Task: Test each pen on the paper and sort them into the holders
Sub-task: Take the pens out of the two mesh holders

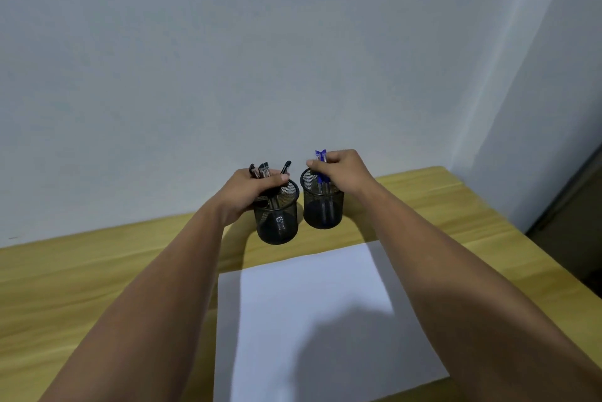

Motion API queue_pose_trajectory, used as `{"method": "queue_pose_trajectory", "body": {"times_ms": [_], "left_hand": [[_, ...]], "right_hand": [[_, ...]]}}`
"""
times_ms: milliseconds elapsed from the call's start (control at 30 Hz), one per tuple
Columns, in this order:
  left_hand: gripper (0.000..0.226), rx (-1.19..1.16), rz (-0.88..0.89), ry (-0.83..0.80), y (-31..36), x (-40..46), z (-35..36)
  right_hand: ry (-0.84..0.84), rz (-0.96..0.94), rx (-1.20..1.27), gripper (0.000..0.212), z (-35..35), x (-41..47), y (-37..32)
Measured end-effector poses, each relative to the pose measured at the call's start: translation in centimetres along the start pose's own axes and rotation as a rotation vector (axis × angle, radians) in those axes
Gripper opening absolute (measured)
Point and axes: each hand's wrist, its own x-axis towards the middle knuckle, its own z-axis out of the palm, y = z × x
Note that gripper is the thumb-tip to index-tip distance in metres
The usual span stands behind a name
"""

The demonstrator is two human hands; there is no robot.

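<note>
Yellow wooden table (97,271) against pale wall (228,43).

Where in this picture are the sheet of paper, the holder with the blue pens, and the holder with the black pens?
sheet of paper (312,297), head view, on its bare middle.
holder with the blue pens (323,207), head view, on its mesh wall.
holder with the black pens (277,225), head view, on its mesh wall.

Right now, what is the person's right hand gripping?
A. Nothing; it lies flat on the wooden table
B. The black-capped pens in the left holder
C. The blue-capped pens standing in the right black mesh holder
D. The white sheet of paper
C: the right hand curls its grip round the blue-capped pens that stand in the right black mesh holder.
</note>
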Motion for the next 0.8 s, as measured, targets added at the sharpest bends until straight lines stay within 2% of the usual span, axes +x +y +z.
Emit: {"method": "queue_pose_trajectory", "body": {"times_ms": [233, 567, 800], "left_hand": [[0.023, 0.048, 0.076, 0.002, 0.3, -0.4, 0.1], [0.025, 0.149, 0.221, 0.071, 1.2, -0.5, 0.0], [0.024, 0.034, 0.354, 0.166, 4.8, -2.7, 0.1]], "right_hand": [[0.025, 0.003, 0.021, 0.041, 0.0, -0.1, -0.2], [0.106, -0.026, 0.043, 0.041, -0.5, -0.9, -1.8], [0.253, -0.12, 0.122, 0.037, -1.5, -2.3, -6.2]]}}
